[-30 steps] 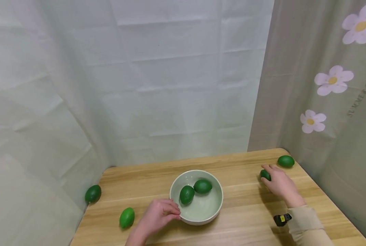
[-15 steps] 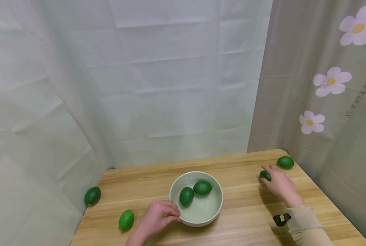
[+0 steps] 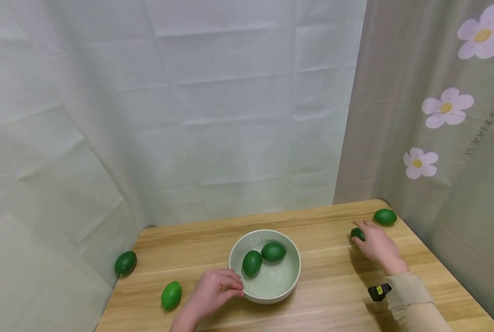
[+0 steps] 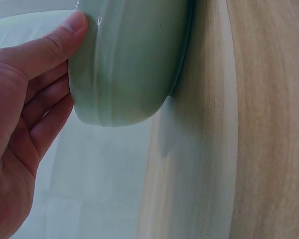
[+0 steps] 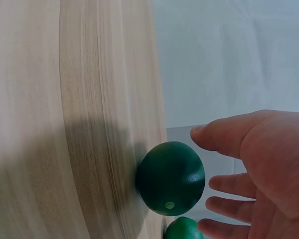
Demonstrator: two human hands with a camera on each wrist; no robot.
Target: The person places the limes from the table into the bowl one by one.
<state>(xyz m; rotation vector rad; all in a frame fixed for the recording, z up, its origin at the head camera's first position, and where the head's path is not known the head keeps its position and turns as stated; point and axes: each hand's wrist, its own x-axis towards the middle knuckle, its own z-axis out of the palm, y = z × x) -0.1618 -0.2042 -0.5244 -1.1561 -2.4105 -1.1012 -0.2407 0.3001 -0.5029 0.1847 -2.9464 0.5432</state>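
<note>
A pale green bowl (image 3: 272, 288) stands on the wooden table with two dark green, egg-shaped fruits (image 3: 273, 252) lying inside it. My left hand (image 3: 218, 291) pinches its near left rim; in the left wrist view the thumb (image 4: 55, 47) and fingers meet at the edge of the bowl (image 4: 124, 64). At the right, my right hand (image 3: 377, 244) reaches over another dark green fruit (image 3: 357, 234). The right wrist view shows this fruit (image 5: 172, 179) resting on the table, with the thumb and loosely extended fingers of the right hand (image 5: 269, 174) close beside it.
One more dark green fruit (image 3: 385, 216) lies at the far right corner, just beyond the right hand. Left of the bowl are a bright green lime (image 3: 171, 295) and a dark green fruit (image 3: 126, 263) at the table's left edge. Curtains (image 3: 238, 115) surround the wooden table (image 3: 321, 276).
</note>
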